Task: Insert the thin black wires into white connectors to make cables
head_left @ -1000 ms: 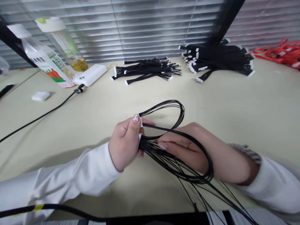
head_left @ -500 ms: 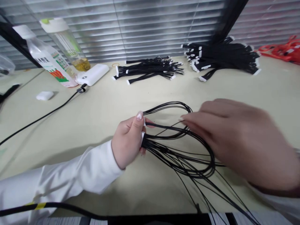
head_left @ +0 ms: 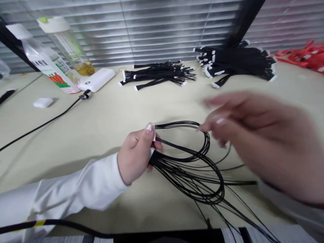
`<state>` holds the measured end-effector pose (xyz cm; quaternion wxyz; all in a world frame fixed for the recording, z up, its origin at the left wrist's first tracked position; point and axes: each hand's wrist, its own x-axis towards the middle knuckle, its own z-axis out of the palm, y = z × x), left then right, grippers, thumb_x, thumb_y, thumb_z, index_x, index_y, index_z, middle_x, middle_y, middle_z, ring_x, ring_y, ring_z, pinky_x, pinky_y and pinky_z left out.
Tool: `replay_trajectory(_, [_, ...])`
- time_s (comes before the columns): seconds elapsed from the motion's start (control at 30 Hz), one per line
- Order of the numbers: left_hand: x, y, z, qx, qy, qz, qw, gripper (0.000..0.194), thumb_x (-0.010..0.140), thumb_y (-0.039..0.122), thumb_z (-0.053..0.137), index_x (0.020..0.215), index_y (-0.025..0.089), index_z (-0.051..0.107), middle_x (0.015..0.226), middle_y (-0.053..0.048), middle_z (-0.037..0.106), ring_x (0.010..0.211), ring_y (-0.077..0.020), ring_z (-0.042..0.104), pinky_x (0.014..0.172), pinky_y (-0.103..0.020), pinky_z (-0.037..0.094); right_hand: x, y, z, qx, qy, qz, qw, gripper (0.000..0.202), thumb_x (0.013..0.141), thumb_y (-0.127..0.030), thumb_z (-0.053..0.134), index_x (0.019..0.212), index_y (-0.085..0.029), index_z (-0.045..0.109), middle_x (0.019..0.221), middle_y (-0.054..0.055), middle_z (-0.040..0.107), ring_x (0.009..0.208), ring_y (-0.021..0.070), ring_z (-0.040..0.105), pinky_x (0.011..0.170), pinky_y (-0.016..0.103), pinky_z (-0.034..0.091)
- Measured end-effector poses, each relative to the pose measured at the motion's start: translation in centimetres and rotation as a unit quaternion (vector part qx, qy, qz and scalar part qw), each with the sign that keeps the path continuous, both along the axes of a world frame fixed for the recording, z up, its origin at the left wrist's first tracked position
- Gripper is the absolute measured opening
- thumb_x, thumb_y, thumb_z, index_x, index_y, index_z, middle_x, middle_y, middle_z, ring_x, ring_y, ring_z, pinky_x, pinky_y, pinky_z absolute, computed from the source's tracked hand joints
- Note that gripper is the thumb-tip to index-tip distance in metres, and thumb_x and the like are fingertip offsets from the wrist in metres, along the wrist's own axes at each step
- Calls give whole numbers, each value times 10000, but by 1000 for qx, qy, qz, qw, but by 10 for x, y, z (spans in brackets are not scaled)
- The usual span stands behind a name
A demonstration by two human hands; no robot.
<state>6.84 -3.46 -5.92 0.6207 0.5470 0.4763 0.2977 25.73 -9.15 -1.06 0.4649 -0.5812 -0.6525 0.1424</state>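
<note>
My left hand [head_left: 135, 153] is closed around the white connector ends of a wire harness [head_left: 187, 175], its thumb pressed on top. The harness is of thin black wires that curve out to the right in two large loops, with loose strands trailing toward the table's near edge. A white connector [head_left: 152, 152] shows just below the thumb. My right hand [head_left: 248, 135], partly smeared by motion, hovers at the right end of the upper loop. Its fingers are apart and I see no wire between them.
Behind lie a small pile of black cables [head_left: 159, 75] and a larger bundle [head_left: 235, 64], with red cables [head_left: 301, 57] at far right. On the left are a plastic bottle [head_left: 48, 64], a tumbler [head_left: 73, 50], a white power bank [head_left: 100, 80] and a white case [head_left: 43, 102].
My right hand has let go of a thin wire, and its fingers have spread and lifted. The left hand keeps its hold, and the loops have sagged slightly lower.
</note>
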Motion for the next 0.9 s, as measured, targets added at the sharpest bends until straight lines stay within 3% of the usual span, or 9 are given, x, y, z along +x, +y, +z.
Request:
replay_trajectory(0.03, [0, 0, 0, 2, -1, -2, 1000, 553, 754, 680, 418, 607, 158, 525, 474, 42, 473, 242, -40, 376, 215, -156, 281, -7, 0, -4, -14, -37, 31, 999, 78, 807, -200, 580, 860, -221, 633, 695, -25, 658, 574, 82, 564, 523, 208, 422])
replay_trajectory(0.1, [0, 0, 0, 4, 3, -12, 1000, 536, 771, 661, 408, 610, 161, 517, 459, 45, 472, 239, -39, 369, 217, -153, 279, -16, 1, -13, -31, -91, 58, 994, 83, 797, -174, 584, 732, -202, 628, 684, -31, 663, 579, 77, 571, 530, 202, 421])
replay_trajectory(0.27, [-1, -3, 3, 7, 11, -67, 998, 520, 804, 627, 377, 591, 167, 491, 396, 55, 437, 232, -41, 360, 230, -139, 260, -22, 5, -24, -13, -138, 49, 989, 104, 817, -155, 558, 750, -204, 620, 704, -49, 663, 625, 67, 585, 571, 198, 421])
replay_trajectory(0.47, [-1, -6, 5, 0, 8, -63, 998, 486, 777, 625, 428, 625, 170, 506, 469, 45, 488, 237, -42, 369, 225, -156, 273, -24, 4, -24, 3, -162, 48, 986, 116, 837, -173, 529, 764, -208, 612, 699, -37, 658, 613, 83, 581, 564, 224, 409])
replay_trajectory(0.7, [0, -5, 5, -12, -14, -53, 998, 497, 780, 635, 420, 612, 175, 506, 454, 41, 469, 239, -43, 369, 227, -158, 273, -20, 3, -18, -26, -137, 36, 990, 120, 851, -244, 515, 761, -219, 590, 669, -21, 636, 573, 103, 554, 540, 249, 388])
replay_trajectory(0.9, [0, 1, 3, -40, -33, -32, 998, 434, 779, 595, 467, 668, 180, 532, 456, 46, 482, 236, -53, 387, 217, -164, 274, -11, 7, -16, -54, 15, -8, 998, 139, 847, -312, 535, 770, -201, 565, 607, -35, 594, 461, 65, 472, 461, 220, 369])
